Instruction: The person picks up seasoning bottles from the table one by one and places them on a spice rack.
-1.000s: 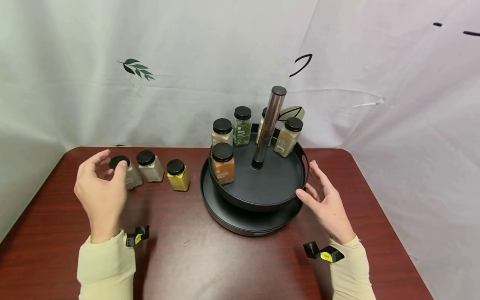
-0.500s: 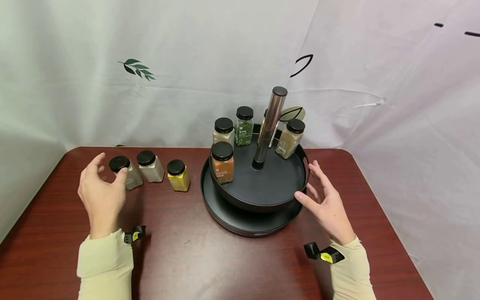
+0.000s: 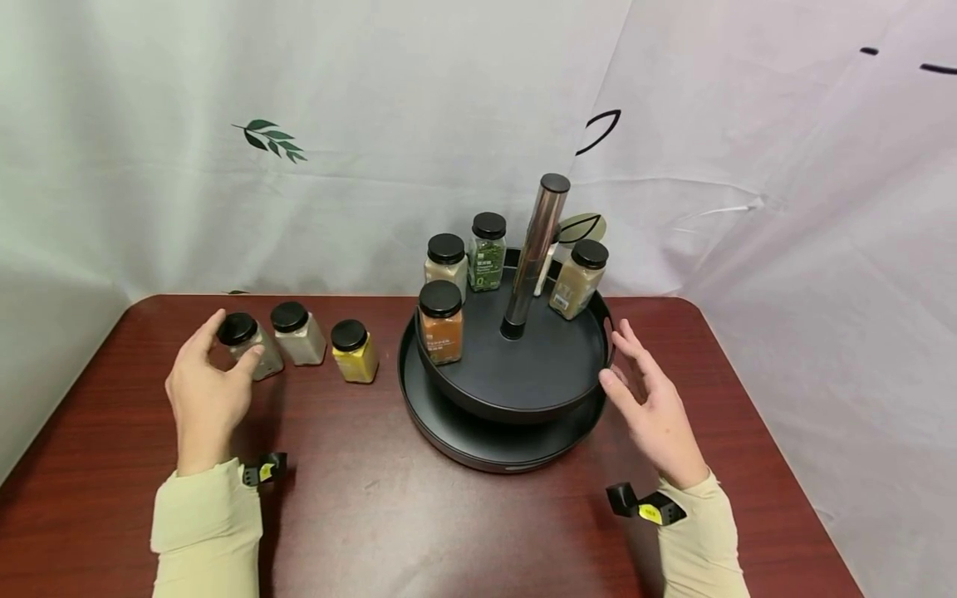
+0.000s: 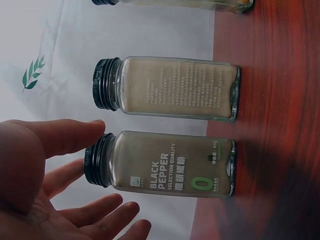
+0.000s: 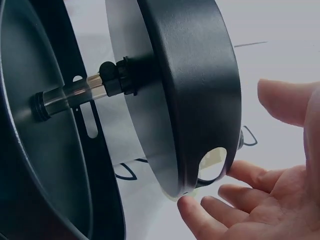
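A glass jar of black pepper with a black lid stands upright on the table. My left hand is around its lid, thumb on one side and fingers spread on the other; a firm pinch is not visible. Beside it are a pale spice jar and a yellow spice jar. My right hand is at the right rim of a black two-tier turntable's upper tray. Its fingers are extended near the oval cutout, fingertips close to the rim, the thumb apart from it in the right wrist view.
On the upper tray stand several spice jars, among them an orange jar, a green jar and a tan jar. A tall pole rises from its middle. The lower tray sits beneath. A white curtain hangs behind.
My left hand has come down and right around the pepper jar. The upper tray has turned slightly clockwise, carrying its jars. My right thumb has shifted a little outward from the rim.
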